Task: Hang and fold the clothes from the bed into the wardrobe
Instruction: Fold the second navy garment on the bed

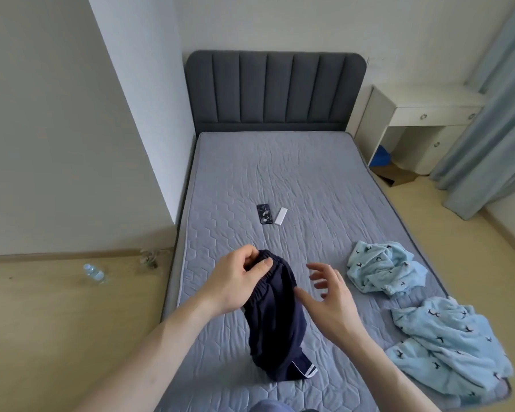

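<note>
Shorts (275, 319), navy, elastic-waisted, in left hand (235, 281) fingers (260, 264)

Three garments on the bed: one navy shorts (275, 316), two light-blue pieces (382, 267) (449, 349).

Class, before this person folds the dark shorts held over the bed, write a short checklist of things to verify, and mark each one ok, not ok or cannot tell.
1. Left hand has a grip on the navy shorts at the waistband: ok.
2. Right hand holds the shorts too: not ok; it is open beside them.
3. Shorts hang straight: not ok; bunched, hem on the mattress.
4. Folding space free of the phone and the white remote: ok; both lie farther up.
5. Light blue pyjama pieces clear of the shorts: ok.
6. Wardrobe ready: cannot tell; not in view.
</note>
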The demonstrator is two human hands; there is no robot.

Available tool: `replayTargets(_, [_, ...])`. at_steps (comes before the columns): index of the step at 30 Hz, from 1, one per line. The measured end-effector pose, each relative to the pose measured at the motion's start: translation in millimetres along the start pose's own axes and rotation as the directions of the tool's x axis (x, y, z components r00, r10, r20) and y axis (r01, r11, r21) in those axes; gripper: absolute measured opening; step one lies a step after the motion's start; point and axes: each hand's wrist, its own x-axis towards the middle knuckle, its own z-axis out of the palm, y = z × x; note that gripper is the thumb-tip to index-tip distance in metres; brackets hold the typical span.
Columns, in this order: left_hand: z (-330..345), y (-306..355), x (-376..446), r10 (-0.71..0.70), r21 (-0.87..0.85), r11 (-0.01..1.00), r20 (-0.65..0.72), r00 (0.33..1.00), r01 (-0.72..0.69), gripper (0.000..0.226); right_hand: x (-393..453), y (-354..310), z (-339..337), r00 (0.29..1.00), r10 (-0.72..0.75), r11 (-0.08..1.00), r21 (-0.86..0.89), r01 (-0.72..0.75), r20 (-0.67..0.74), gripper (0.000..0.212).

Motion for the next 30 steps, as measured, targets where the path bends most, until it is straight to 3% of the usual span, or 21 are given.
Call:
replayTargets(1, [2.5, -0.7, 0.7, -0.053, -0.093, 0.994, -0.02, 0.998, 0.051, 0.03, -4.1, 0.0, -2.4, 0.998, 0.003, 1.0, 0.028, -0.004, 0.056, 0.053])
replayTargets(3, [9.5, 2.6, -0.3, -0.154, -0.337, 0.932, -0.022, 0.988, 0.138, 0.026, -13.2, -6.2, -6.3, 0.948, -0.047, 0.998, 0.065, 0.028, 0.314, 0.071])
replayTargets(5, [18.9, 11.9, -3.6, -0.221, -0.579, 0.785, 0.069, 0.973, 0.219, 0.018, -19.6, -16.0, -5.1, 0.869, -0.092, 0.996, 0.061, 0.072, 0.486, 0.093])
replayTargets(7, [25.7, 19.5, -5.0, -0.225, -0.699, 0.663, 0.158, 0.961, 0.27, 0.02, -19.3, -26.2, -0.5, 0.901, -0.11, 0.993, 0.088, 0.081, 0.419, 0.092])
replayTargets(10, [21.1, 20.6, -1.2, -0.157, -0.761, 0.576, 0.254, 0.954, 0.298, 0.016, -10.6, -34.5, -2.1, 0.992, -0.092, 0.984, 0.164, 0.076, 0.091, 0.043])
replayTargets(11, [16.2, 17.8, 1.4, -0.142, -0.735, 0.617, 0.248, 0.958, 0.282, 0.017, -6.6, -34.7, -7.1, 0.996, -0.09, 0.982, 0.17, 0.087, 0.01, 0.033])
replayTargets(13, [6.1, 4.4, 5.3, -0.103, -0.533, 0.833, 0.113, 0.988, 0.147, 0.017, 0.8, -34.4, -18.6, 0.994, -0.109, 0.981, 0.155, 0.113, -0.031, 0.026])
replayTargets(14, [2.2, -7.1, 7.0, -0.043, -0.316, 0.948, 0.01, 0.999, 0.044, 0.022, 3.3, -36.3, -23.3, 0.993, -0.114, 0.981, 0.158, 0.113, -0.002, 0.022])
replayTargets(15, [0.5, -19.4, 8.1, 0.039, -0.054, 0.998, -0.051, 0.998, -0.042, 0.031, 5.1, -39.8, -26.4, 0.993, -0.107, 0.98, 0.176, 0.097, 0.048, 0.017])
replayTargets(16, [1.1, -32.3, 8.9, 0.108, 0.177, 0.979, -0.046, 0.993, -0.099, 0.045, 6.7, -43.3, -28.1, 0.991, -0.095, 0.979, 0.191, 0.075, 0.098, 0.017])
replayTargets(18, [7.3, -58.3, 10.9, 0.162, 0.386, 0.908, 0.029, 0.986, -0.161, 0.073, 8.8, -49.5, -29.1, 0.982, -0.09, 0.976, 0.211, 0.053, 0.168, 0.021])
replayTargets(20, [15.1, -81.1, 15.8, 0.14, 0.371, 0.915, 0.074, 0.987, -0.158, 0.079, 11.6, -53.5, -31.0, 0.972, -0.107, 0.976, 0.208, 0.063, 0.211, 0.02])
replayTargets(23, [13.8, -94.2, 27.5, 0.022, 0.325, 0.945, 0.074, 0.997, -0.044, 0.074, 17.2, -54.6, -39.8, 0.958, -0.107, 0.981, 0.182, 0.06, 0.265, 0.019])
replayTargets(25, [4.3, -96.1, 37.6, -0.045, 0.275, 0.961, 0.124, 0.991, 0.01, 0.059, 20.7, -51.3, -46.5, 0.953, -0.098, 0.985, 0.167, 0.051, 0.286, 0.022])
replayTargets(27, [-5.2, -96.5, 43.9, -0.074, 0.331, 0.944, 0.208, 0.975, 0.001, 0.038, 24.0, -46.9, -51.3, 0.952, -0.086, 0.984, 0.173, 0.036, 0.295, 0.025])
replayTargets(30, [-8.4, -94.9, 43.8, -0.062, 0.23, 0.973, 0.37, 0.927, -0.026, 0.054, 27.7, -40.8, -52.9, 0.952, -0.099, 0.982, 0.181, 0.047, 0.29, 0.026])
